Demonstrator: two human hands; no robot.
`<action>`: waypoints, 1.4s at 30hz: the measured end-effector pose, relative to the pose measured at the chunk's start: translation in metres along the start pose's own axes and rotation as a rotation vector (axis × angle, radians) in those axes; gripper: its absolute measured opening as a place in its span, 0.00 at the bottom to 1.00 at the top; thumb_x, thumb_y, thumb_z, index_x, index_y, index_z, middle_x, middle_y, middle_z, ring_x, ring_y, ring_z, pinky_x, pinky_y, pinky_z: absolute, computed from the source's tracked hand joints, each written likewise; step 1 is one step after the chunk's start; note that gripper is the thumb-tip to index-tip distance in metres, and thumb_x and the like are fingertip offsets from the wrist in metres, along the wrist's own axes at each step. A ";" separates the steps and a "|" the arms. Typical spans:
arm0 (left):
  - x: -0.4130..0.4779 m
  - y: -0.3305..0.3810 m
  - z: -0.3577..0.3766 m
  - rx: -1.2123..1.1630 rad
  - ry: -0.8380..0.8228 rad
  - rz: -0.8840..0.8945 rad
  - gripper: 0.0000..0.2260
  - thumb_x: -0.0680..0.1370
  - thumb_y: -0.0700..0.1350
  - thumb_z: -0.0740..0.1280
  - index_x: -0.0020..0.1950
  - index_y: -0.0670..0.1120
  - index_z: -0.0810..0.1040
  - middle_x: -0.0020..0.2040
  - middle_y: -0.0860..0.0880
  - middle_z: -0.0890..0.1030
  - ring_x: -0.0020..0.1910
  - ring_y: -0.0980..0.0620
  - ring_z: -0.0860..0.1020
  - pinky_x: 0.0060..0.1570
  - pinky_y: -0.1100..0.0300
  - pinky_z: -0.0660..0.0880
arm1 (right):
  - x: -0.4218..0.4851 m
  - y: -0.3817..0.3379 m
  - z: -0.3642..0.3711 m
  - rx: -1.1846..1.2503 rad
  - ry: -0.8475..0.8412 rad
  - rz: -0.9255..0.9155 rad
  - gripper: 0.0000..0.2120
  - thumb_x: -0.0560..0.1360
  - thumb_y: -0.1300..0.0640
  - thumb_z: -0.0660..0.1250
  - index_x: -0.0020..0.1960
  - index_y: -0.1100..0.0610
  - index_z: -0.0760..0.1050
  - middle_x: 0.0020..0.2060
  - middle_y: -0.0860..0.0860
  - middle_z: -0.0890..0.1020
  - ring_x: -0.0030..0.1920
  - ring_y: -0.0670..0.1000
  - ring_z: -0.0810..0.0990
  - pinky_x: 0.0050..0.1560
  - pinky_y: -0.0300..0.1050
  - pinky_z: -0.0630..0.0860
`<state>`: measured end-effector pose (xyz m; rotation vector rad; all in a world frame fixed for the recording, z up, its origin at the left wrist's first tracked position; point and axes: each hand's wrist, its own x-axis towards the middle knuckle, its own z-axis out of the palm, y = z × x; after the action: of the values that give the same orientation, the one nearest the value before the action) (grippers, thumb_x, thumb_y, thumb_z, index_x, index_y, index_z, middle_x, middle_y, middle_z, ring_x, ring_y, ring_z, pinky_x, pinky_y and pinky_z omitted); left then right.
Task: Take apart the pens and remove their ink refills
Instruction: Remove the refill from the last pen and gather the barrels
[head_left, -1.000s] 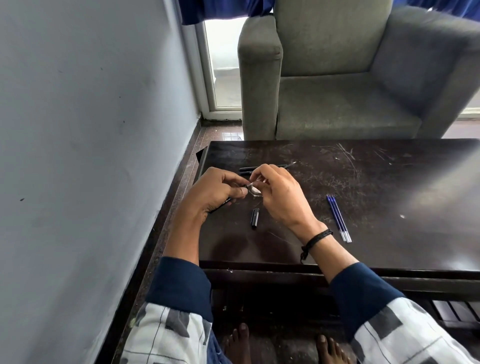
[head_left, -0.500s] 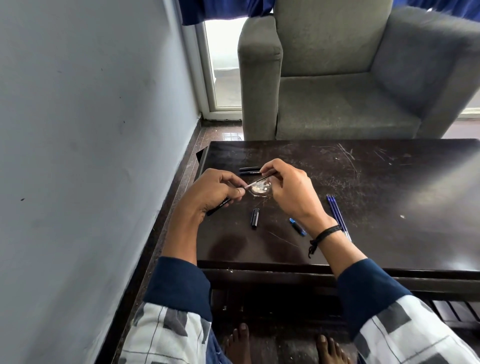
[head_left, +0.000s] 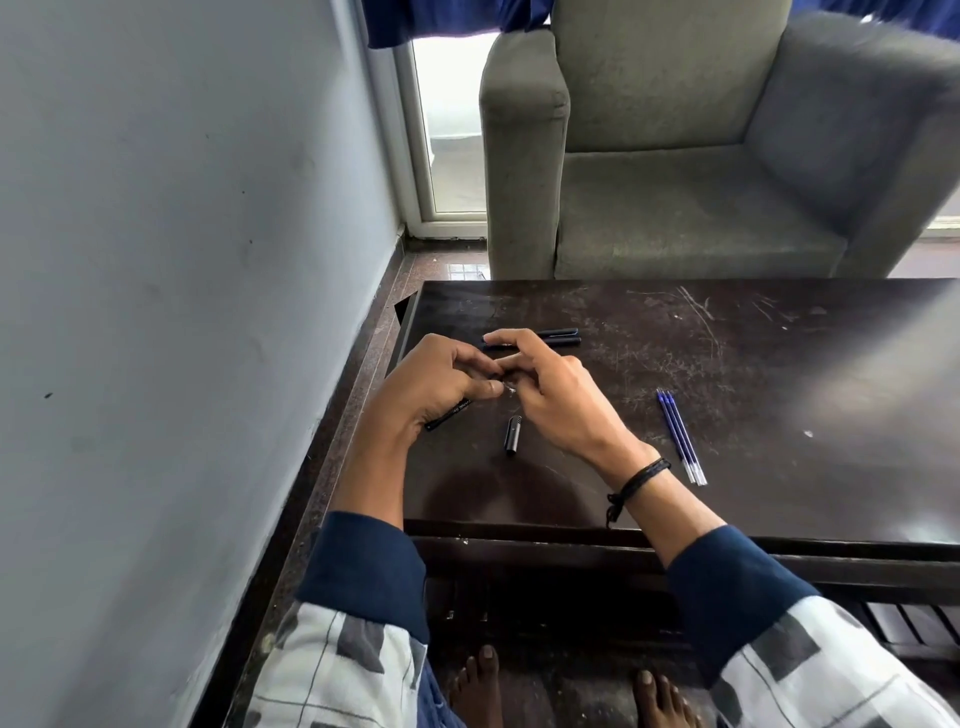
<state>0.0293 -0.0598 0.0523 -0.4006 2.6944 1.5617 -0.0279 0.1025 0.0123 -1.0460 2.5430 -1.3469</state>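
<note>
My left hand (head_left: 439, 382) grips a black pen barrel (head_left: 448, 415), and its rear end sticks out below the palm. My right hand (head_left: 563, 402) meets it from the right, fingertips pinching the pen's silvery front end (head_left: 510, 388). My right index finger stretches over two dark pens (head_left: 558, 336) that lie side by side behind the hands. A loose black pen cap (head_left: 513, 435) lies on the table just below the hands. Blue ink refills (head_left: 680, 436) lie together to the right of my right wrist.
The dark scratched table (head_left: 753, 364) stands close to a grey wall (head_left: 182, 260) on the left. A grey armchair (head_left: 701, 156) stands behind the table. My bare feet (head_left: 480, 680) show under its front edge.
Half a second ago my right hand was drawing a thin part out to the right; it has now come back against my left hand. My right wrist now covers a small blue piece seen earlier.
</note>
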 end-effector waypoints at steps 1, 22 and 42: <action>0.001 0.000 0.001 0.013 0.009 -0.004 0.10 0.72 0.37 0.77 0.53 0.42 0.86 0.43 0.47 0.86 0.39 0.62 0.83 0.45 0.72 0.76 | -0.001 0.000 0.001 -0.006 -0.006 -0.002 0.28 0.77 0.66 0.58 0.70 0.41 0.68 0.58 0.43 0.84 0.47 0.45 0.82 0.45 0.43 0.75; -0.001 0.002 -0.001 0.103 0.016 0.003 0.08 0.75 0.37 0.75 0.51 0.47 0.86 0.38 0.48 0.83 0.36 0.59 0.79 0.41 0.67 0.74 | 0.004 0.015 -0.011 -0.315 0.104 -0.020 0.16 0.79 0.61 0.66 0.62 0.44 0.77 0.51 0.41 0.85 0.52 0.48 0.84 0.49 0.50 0.79; 0.009 -0.008 -0.001 0.285 0.004 0.015 0.06 0.74 0.42 0.76 0.49 0.52 0.86 0.41 0.50 0.85 0.44 0.53 0.82 0.57 0.49 0.79 | 0.004 0.017 -0.010 -0.336 0.061 0.032 0.16 0.77 0.53 0.69 0.64 0.43 0.75 0.55 0.41 0.79 0.50 0.48 0.81 0.51 0.51 0.78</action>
<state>0.0221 -0.0663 0.0442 -0.3763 2.8689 1.1531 -0.0438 0.1135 0.0067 -1.0180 2.8864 -0.9782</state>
